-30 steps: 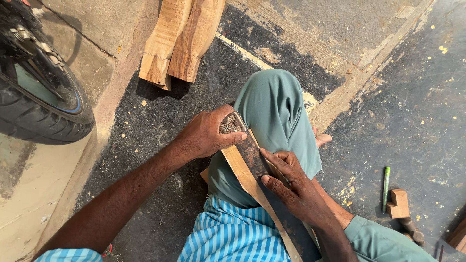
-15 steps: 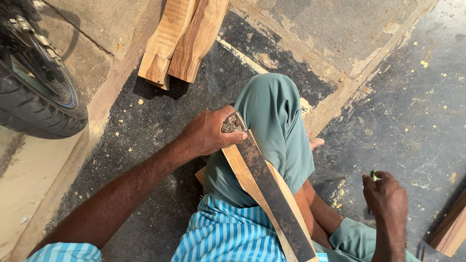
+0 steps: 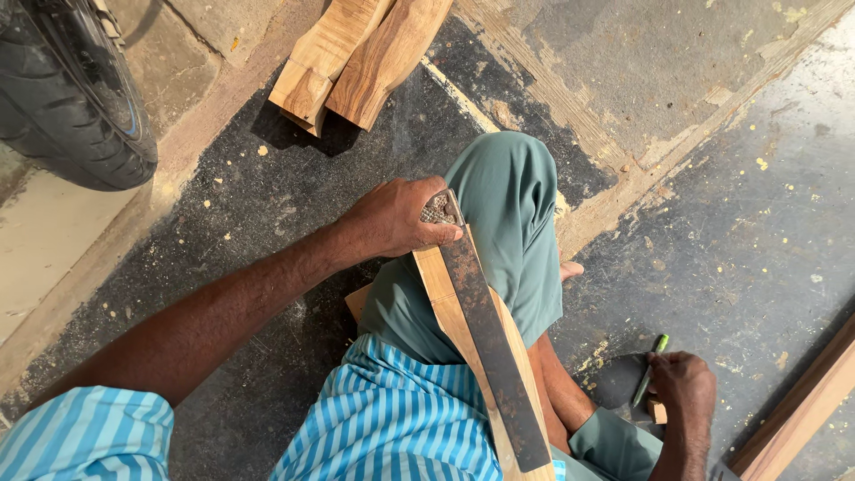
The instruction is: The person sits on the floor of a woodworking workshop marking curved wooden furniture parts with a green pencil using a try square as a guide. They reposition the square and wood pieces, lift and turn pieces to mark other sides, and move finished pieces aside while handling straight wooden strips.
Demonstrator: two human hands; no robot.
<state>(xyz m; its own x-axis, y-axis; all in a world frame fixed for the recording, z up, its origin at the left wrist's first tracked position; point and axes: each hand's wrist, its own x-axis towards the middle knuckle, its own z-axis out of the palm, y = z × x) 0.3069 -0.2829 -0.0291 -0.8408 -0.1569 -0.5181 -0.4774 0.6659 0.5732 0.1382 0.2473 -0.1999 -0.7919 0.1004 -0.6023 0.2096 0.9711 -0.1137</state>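
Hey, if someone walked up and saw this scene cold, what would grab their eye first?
Probably the long wooden plank with a dark strip along it, lying across the lap in the middle, its carved top end gripped by the left hand. At lower right, the right hand holds a green-handled tool near the floor. A black tyre fills the top left corner.

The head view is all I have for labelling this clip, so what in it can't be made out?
- Green-handled tool: its working end is hidden under the right hand.
- Wooden strip: its near end is cut off by the bottom edge; its carved top is partly covered by the left hand.
- Tyre: cut off by the left and top edges.
- Small wooden block: mostly hidden by the right hand.
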